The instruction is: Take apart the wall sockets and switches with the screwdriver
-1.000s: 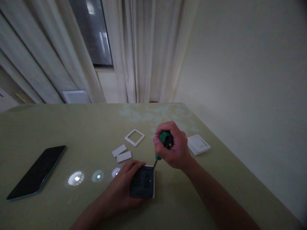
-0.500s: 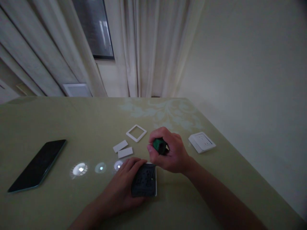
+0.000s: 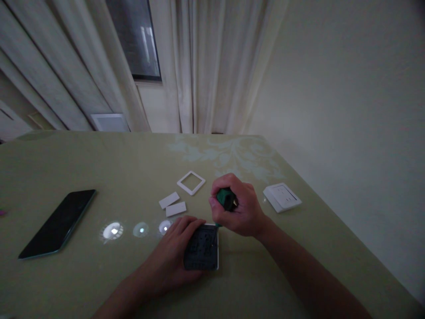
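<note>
A dark switch module (image 3: 201, 248) with a white edge lies face down on the olive table (image 3: 99, 168). My left hand (image 3: 172, 261) rests on its left side and holds it flat, fingers curled over the top corner. My right hand (image 3: 237, 212) is closed round a green-handled screwdriver (image 3: 226, 199), held nearly upright. Its thin shaft points down onto the module's upper right part.
Two small white rocker covers (image 3: 172, 204) and a white square frame (image 3: 191, 182) lie just beyond the hands. A white switch unit (image 3: 282, 197) sits to the right near the table edge. A black phone (image 3: 58, 223) lies at the left. Curtains and a wall stand behind.
My right hand has dropped lower and closer to the module, the screwdriver tip now on its upper right. The left hand has stayed on the module. The view has shifted slightly.
</note>
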A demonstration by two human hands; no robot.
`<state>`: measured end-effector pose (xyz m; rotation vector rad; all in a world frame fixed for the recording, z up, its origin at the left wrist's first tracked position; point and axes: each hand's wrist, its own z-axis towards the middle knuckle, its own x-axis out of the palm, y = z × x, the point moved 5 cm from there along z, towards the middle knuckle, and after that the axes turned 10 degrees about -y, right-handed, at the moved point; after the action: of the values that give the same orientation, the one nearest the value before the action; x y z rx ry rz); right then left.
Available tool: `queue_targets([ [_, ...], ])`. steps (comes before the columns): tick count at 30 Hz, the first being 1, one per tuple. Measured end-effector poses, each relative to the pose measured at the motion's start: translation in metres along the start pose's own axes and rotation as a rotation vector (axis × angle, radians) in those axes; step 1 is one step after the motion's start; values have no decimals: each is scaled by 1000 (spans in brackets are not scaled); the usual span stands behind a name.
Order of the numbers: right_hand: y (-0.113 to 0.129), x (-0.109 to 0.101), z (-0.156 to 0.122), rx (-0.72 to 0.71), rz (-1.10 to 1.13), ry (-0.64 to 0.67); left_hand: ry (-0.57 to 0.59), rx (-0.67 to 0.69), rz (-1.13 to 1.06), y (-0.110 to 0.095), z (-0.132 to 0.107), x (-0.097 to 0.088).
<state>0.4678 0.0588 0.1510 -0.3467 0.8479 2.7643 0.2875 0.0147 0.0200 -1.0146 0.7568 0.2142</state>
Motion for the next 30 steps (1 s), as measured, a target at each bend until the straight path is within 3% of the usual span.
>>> queue_targets([
  [5, 2, -1, 0, -35, 34, 19, 4, 0, 9, 1, -2, 0],
  [11, 15, -4, 6, -16, 180, 290, -3, 13, -2, -3, 2, -1],
  [16, 27, -16, 8, -152, 49, 194, -19, 11, -20, -9, 5, -3],
  [21, 35, -15, 4, -156, 28, 301, -30, -12, -6, -8, 4, -2],
  [24, 42, -21, 3, -231, -148, 208, -34, -17, 0, -6, 4, 0],
  [28, 45, -22, 0, -140, -91, 312, -47, -8, 4, -7, 4, 1],
  [30, 48, -25, 0, -159, -171, 267, -46, -14, 0, -8, 4, 1],
])
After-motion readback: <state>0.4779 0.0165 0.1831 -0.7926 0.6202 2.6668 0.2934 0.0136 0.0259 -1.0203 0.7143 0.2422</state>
